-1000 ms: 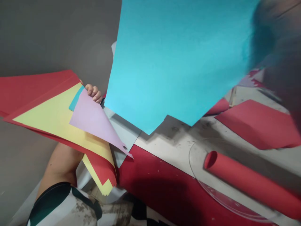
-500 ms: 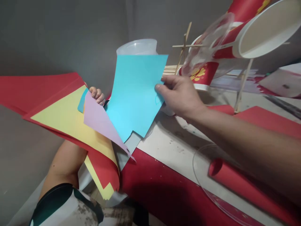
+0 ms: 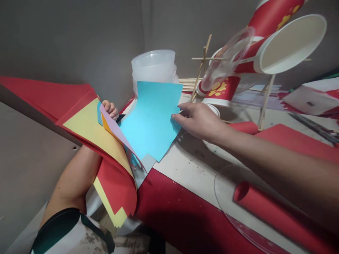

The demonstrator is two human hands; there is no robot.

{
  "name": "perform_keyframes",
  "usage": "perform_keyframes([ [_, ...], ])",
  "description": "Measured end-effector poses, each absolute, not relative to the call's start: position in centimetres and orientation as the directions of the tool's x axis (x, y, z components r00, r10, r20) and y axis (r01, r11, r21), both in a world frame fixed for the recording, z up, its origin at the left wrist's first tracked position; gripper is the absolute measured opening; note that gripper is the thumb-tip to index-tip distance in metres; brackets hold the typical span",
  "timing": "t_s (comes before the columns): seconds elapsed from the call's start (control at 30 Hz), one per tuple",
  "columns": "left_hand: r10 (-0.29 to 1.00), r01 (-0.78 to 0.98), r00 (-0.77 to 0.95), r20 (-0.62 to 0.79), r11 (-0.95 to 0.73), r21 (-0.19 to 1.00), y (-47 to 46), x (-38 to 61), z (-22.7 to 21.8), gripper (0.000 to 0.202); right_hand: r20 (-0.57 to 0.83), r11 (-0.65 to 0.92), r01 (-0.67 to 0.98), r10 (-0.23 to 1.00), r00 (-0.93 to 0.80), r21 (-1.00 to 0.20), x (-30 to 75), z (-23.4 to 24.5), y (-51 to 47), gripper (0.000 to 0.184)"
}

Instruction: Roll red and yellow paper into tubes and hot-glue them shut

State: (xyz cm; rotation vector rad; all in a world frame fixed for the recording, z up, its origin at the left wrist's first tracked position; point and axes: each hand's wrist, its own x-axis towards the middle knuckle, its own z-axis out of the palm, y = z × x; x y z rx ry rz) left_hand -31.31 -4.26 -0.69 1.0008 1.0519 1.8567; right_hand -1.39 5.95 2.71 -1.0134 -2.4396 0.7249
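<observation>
My left hand (image 3: 110, 109) is closed on a bundle of coloured paper sheets; only its curled fingers show above the edge. In the bundle are red paper (image 3: 71, 98), yellow paper (image 3: 84, 121) and a strip of purple paper (image 3: 116, 128), with bits of orange and blue between them. My right hand (image 3: 196, 118) grips the right edge of a sheet of light blue paper (image 3: 153, 116), thumb on its face. The blue sheet stands tilted over the table corner, and its lower left part goes behind the purple strip.
Stacked clear plastic tubs (image 3: 153, 65) stand behind the blue sheet. At the right rise red paper cups (image 3: 222, 91) joined with wooden sticks (image 3: 266, 102). A clear lid (image 3: 215, 187) and a rolled red paper (image 3: 278, 211) lie nearer, with scissors (image 3: 312, 125) at far right.
My right hand and the blue sheet have moved down, uncovering more of the tubs. The paper bundle in my left hand has turned slightly, and the purple strip looks narrower.
</observation>
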Motion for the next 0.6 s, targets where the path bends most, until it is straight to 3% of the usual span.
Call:
perform_keyframes([
  [0.13,0.9,-0.311,-0.385,0.205,-0.336,0.889,-4.5,-31.1,-0.5,0.05,0.265,0.693,0.683,0.72,-0.641,-0.233,-0.4,4.2,5.0,0.029],
  [0.2,0.896,-0.312,-0.393,0.206,-0.341,0.887,-4.4,-31.2,-0.5,0.05,0.363,0.721,0.666,0.682,-0.635,-0.19,0.2,5.0,3.7,0.037],
  [0.3,0.908,-0.309,-0.379,0.176,-0.304,0.901,-4.0,-31.8,-0.6,0.056,0.48,0.875,0.349,0.478,-0.736,-0.336,0.6,5.7,1.0,0.037],
  [0.4,0.915,-0.306,-0.371,0.158,-0.281,0.91,-3.6,-32.6,-0.7,0.064,0.385,0.872,0.081,0.295,-0.874,-0.483,0.1,5.4,-1.3,0.047],
  [0.47,0.914,-0.3,-0.375,0.153,-0.276,0.913,-3.5,-32.9,-0.8,0.065,0.336,0.864,0.037,0.235,-0.912,-0.502,-0.5,5.1,-2.1,0.049],
  [0.6,0.896,-0.246,-0.404,0.186,-0.302,0.921,-3.6,-32.4,-0.9,0.062,0.237,0.8,0.036,0.22,-0.946,-0.599,-1.4,4.8,-2.0,0.028],
])
